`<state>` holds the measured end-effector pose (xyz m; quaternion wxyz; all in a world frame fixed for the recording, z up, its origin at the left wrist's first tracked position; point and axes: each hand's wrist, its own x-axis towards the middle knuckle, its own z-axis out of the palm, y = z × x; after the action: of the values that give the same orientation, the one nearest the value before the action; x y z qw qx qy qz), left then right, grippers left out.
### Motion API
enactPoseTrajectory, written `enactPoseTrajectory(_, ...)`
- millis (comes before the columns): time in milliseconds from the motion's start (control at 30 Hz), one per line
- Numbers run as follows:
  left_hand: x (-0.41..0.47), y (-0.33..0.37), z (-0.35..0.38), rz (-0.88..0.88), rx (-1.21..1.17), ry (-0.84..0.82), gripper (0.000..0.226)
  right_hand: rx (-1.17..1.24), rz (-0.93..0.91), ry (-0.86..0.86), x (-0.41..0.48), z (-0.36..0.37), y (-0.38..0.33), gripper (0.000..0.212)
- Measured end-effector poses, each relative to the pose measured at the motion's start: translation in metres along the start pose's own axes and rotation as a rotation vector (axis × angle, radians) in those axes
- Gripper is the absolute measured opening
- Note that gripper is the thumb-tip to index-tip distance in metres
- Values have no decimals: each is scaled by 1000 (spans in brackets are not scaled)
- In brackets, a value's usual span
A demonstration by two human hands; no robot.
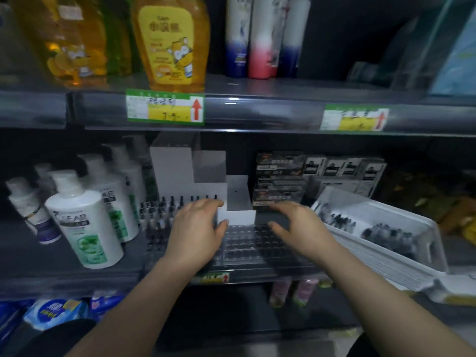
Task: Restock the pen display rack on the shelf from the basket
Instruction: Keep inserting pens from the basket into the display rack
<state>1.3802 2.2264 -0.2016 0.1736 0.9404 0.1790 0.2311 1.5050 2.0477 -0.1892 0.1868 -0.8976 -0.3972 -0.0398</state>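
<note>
The pen display rack (244,243) is a clear tray with rows of round holes on the middle shelf, backed by a stepped white card (185,168). Several dark pens (159,210) stand in its left part; the holes between my hands look bare. My left hand (198,228) rests on the rack's left half, fingers on the white card's lower step, thumb spread. My right hand (296,225) hovers over the rack's right side with fingers curled and apart, holding nothing visible. The white basket (401,256) sits tilted at the right, with several dark pens (386,235) inside.
White shampoo bottles (85,222) stand close to the rack's left. Dark boxes (280,181) are stacked behind the rack's right. The upper shelf edge (257,112) with price tags overhangs, carrying yellow bottles (172,42) and spray cans (262,37). Packets lie on the lower shelf.
</note>
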Motion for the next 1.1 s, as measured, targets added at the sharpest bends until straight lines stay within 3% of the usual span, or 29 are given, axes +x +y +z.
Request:
enactPoseTrajectory(400,39,142,63,235,-51,-133,44,-52,352,49,-77,-84,124,46)
enactPoseTrajectory(733,79,243,130,289,-162,-339,44,-14,587,153,-126,-121,223,46)
enactPoseTrajectory(1000,117,289,200,40,-267,-756,67,100,674,142,-132,-107,273,34)
enactPoseTrajectory(1067,124,294,216,-13,-204,-850,56,91,703,108,-130,-101,280,24)
enactPoseTrajectory(1100,127,296,225,-42,-186,-871,48,94,715,88,-129,-97,282,33)
